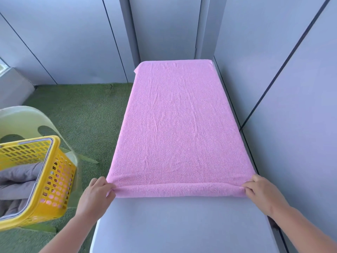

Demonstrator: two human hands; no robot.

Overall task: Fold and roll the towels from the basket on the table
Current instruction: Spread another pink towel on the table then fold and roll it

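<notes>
**Green turf, grey walls all round**

And here's the green turf, spread wide and taking up the floor. On its near left edge stands a pale green plastic chair, its curved back with cut-outs facing us. Behind the turf rise the grey wall panels, split by dark seams. At the turf's far left corner there's a low grey ledge.

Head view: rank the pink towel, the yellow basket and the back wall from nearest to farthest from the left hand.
1. Pink towel: its near corner is pinched by the left hand.
2. Yellow basket: just to the hand's left.
3. Back wall: past the towel's far end.
</notes>
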